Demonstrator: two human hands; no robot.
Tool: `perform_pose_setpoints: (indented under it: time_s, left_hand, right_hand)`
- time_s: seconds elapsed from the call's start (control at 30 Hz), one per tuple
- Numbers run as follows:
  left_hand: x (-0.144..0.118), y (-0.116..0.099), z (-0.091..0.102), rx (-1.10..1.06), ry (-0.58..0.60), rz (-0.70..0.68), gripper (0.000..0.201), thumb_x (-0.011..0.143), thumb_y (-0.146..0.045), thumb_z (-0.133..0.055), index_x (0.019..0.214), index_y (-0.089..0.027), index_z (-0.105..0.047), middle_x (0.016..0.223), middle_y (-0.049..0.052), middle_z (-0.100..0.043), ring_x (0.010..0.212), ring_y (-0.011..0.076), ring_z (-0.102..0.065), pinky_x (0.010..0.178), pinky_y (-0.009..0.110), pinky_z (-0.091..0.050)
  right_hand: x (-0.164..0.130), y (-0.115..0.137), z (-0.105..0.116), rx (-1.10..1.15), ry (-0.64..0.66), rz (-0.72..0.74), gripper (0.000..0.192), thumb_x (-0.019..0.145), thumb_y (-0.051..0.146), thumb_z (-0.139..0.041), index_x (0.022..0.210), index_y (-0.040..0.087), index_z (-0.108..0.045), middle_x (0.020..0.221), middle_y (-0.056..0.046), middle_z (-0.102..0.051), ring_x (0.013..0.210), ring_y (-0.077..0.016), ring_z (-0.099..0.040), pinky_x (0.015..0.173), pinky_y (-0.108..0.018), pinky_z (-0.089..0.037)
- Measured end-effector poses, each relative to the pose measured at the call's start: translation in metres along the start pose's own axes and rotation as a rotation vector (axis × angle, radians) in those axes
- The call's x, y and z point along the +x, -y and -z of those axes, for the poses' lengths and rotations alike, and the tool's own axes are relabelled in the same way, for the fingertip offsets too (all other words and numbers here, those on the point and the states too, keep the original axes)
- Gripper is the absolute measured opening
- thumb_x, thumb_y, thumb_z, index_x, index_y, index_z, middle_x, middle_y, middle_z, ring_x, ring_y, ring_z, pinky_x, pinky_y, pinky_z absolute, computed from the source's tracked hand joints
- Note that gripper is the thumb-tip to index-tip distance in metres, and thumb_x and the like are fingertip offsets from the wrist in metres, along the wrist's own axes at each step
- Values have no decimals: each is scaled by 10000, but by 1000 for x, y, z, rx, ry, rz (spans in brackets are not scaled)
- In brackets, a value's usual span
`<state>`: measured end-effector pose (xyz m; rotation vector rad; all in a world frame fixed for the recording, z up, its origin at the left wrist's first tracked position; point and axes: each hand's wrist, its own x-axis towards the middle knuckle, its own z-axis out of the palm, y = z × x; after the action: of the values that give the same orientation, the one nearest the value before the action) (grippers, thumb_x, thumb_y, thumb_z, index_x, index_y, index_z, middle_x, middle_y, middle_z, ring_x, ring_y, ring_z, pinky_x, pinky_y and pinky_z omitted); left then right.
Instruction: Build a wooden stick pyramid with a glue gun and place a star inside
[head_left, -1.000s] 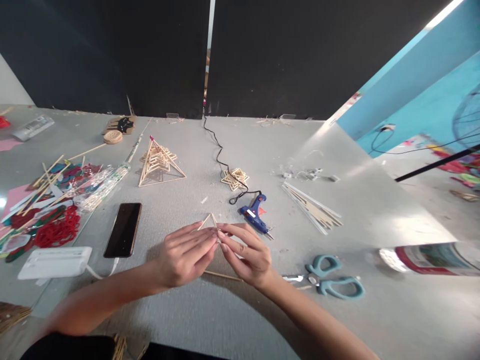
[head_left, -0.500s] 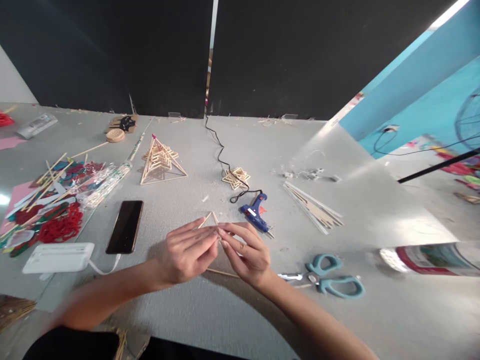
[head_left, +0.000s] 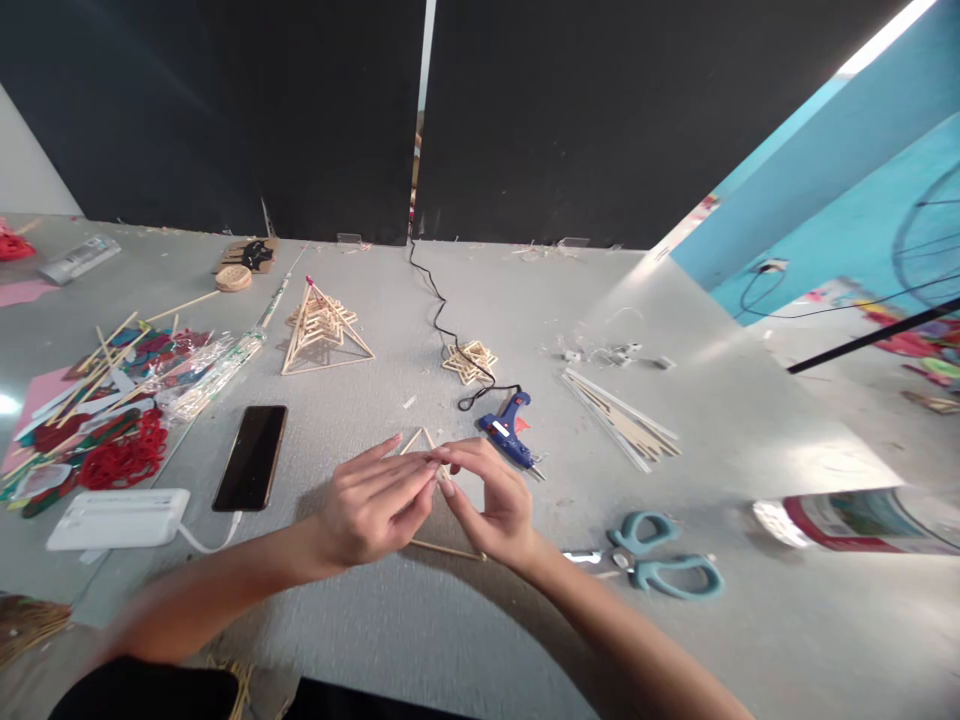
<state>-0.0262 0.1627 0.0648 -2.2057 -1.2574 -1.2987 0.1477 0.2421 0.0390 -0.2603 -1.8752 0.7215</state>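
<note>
My left hand (head_left: 375, 505) and my right hand (head_left: 495, 500) meet fingertip to fingertip over the table. Both are closed in a pinch on something small and pale, too hidden to name. Thin wooden sticks (head_left: 448, 549) show beneath and behind them, with two joined in a point just beyond the fingers; the rest of that shape is covered. Past my right hand lies a blue glue gun (head_left: 508, 428), its nozzle towards me. Farther back, a small star-shaped stick piece (head_left: 469, 362) has the gun's black cord running across it.
A pyramid-like stick frame (head_left: 324, 330) stands back left. On the left are a phone (head_left: 250, 458), a white power bank (head_left: 118, 520), red yarn (head_left: 124, 455) and loose sticks. Blue-handled scissors (head_left: 660, 560), glue sticks and flat sticks (head_left: 622, 418), and a labelled jar (head_left: 855, 522) lie right.
The right hand's fingers have shifted slightly at the pinch, showing more of the small pale thing and the lower stick's end. The view has moved a little.
</note>
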Motion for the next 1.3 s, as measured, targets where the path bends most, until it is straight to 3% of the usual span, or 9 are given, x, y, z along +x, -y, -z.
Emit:
perform_pose_setpoints:
  time_s: [0.43, 1.0, 1.3]
  left_hand:
    - [-5, 3, 1, -17, 6, 22, 214, 887, -81, -726, 1094, -136, -729, 1043, 42, -835, 960, 175, -815, 1023, 367, -648]
    - [2, 3, 6, 10, 5, -2, 126, 907, -104, -732, 1028, -138, -737, 958, 25, -838, 859, 149, -817, 1007, 351, -656]
    - [3, 3, 6, 3, 13, -10, 134, 900, -88, -737, 1027, -130, -732, 959, 28, -837, 856, 145, -813, 1008, 345, -651]
  right_hand:
    - [5, -5, 7, 42, 42, 47, 384, 907, 23, -655, 1245, 203, -686, 1095, -94, -753, 999, -208, -716, 851, -403, -596]
    - [8, -3, 6, -6, 24, 90, 336, 923, 41, -638, 1206, 215, -689, 1025, -83, -757, 916, -195, -731, 791, -376, -602]
    - [8, -5, 5, -43, 8, 167, 439, 905, 12, -634, 1286, 228, -665, 1022, -83, -765, 914, -202, -746, 763, -371, -614]
